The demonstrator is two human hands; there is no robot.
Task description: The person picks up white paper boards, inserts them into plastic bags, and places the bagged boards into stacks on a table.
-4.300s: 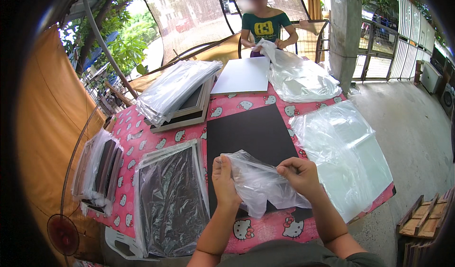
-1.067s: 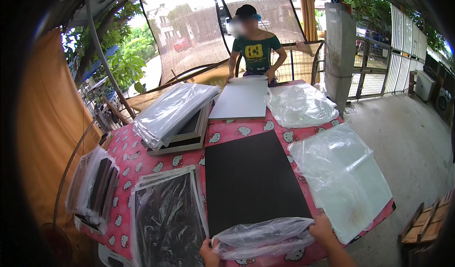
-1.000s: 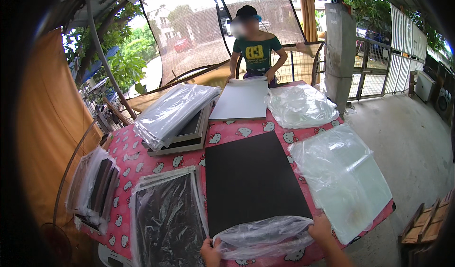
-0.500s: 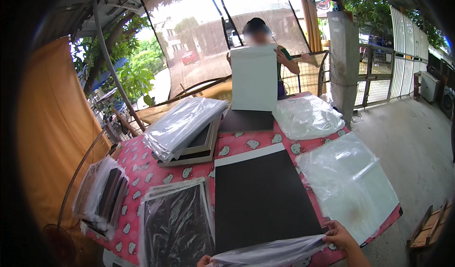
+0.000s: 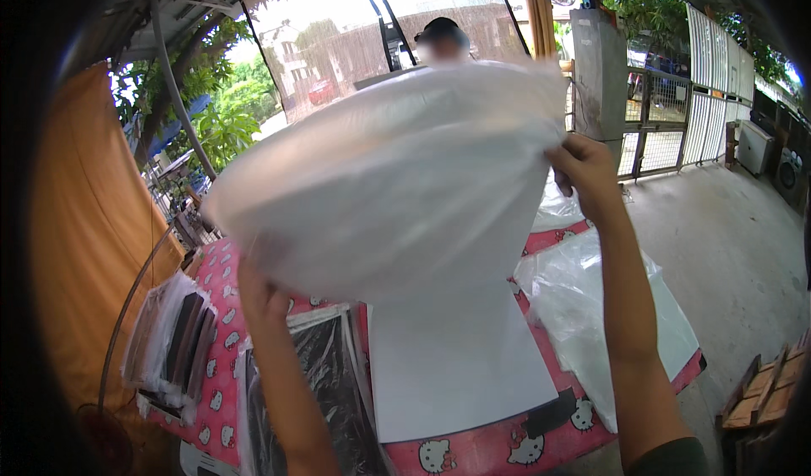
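A large translucent plastic sheet [image 5: 397, 180] billows in front of me, blurred by motion. My right hand [image 5: 583, 168] pinches its right edge, raised to about the far person's chest height. Lower down, my left hand [image 5: 269, 286] grips the left edge; its fingertips are partly blurred behind the film. Below the sheet lies a flat white board [image 5: 456, 375] on the pink patterned table, its far part covered by the plastic. A small black piece [image 5: 551, 413] sticks out by the board's near right corner.
Plastic-wrapped dark panels [image 5: 317, 391] lie left of the board, and a bundle of wrapped frames [image 5: 173, 341] sits at the table's left edge. Clear plastic [image 5: 591, 307] covers pale sheets on the right. Another person [image 5: 443, 41] stands across the table, mostly hidden.
Both hands have risen from the near table edge, spreading the plastic up and out. A white surface now shows where a black one lay. The far person's white sheet is hidden.
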